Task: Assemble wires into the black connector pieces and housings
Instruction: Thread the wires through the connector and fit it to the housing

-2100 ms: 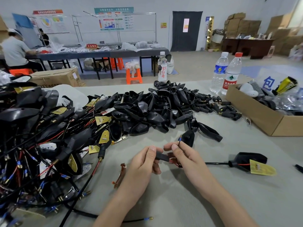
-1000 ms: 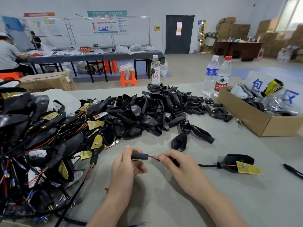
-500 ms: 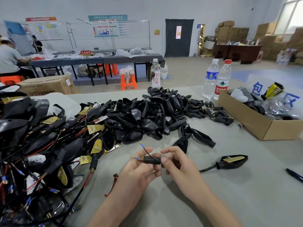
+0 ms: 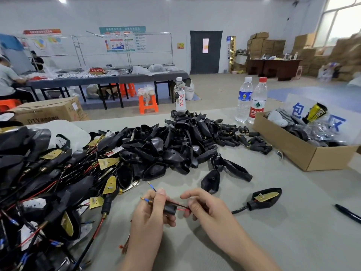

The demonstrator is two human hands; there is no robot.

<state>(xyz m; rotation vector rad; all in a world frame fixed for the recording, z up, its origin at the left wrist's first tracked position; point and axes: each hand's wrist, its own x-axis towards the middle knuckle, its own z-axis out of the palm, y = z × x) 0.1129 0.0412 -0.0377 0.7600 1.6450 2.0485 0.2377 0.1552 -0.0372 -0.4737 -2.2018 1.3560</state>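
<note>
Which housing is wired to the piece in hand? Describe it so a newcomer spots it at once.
Start at the cardboard box on the right and come toward the right hand. Between them lies a lone black housing, open side up. Unlike the empty housing beside the pile, it holds a gold plate and trails a black cable toward that hand.

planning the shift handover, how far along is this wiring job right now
Done: a large heap of wired housings lies at the left. In hand: the left hand holds a black connector piece with blue-tipped wire ends poking out, and the right hand pinches its red wires, which lead toward a cabled housing. Left: a big pile of empty housings and loose connectors.
</note>
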